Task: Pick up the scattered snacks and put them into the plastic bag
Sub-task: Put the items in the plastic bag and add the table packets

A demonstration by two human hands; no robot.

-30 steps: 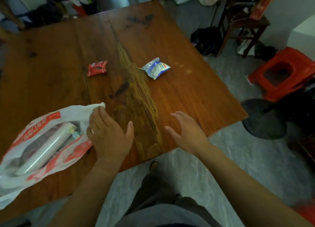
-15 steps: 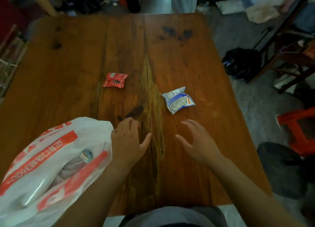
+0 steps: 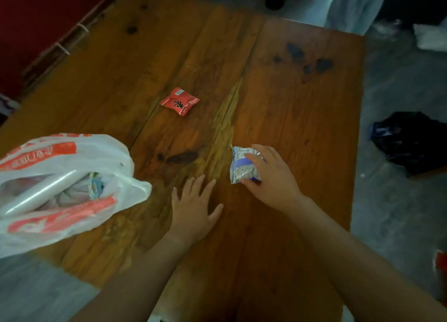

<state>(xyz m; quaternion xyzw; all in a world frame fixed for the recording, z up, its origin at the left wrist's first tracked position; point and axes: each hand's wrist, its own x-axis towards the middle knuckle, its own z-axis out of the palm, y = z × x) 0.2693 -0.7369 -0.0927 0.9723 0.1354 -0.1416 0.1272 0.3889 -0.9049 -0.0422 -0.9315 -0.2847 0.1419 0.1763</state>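
Note:
A white plastic bag (image 3: 72,152) with red print lies open at the left of the wooden table (image 3: 302,99), with a clear roll and a small packet inside. A red snack packet (image 3: 180,101) lies flat near the table's middle. My right hand (image 3: 273,176) grips a blue and white snack packet (image 3: 243,168) between thumb and fingers, right of centre. My left hand (image 3: 193,205) rests flat on the wood with fingers spread, to the right of the bag's mouth and apart from it.
A black bag (image 3: 411,140) lies on the grey floor beyond the table's right edge. A red wall and a wooden rail (image 3: 67,38) run along the far left. White cloth (image 3: 355,4) hangs past the far edge.
My right hand reached forward and closed on the blue and white packet. My left hand let go of the bag's edge and now lies flat beside it. The view swung left.

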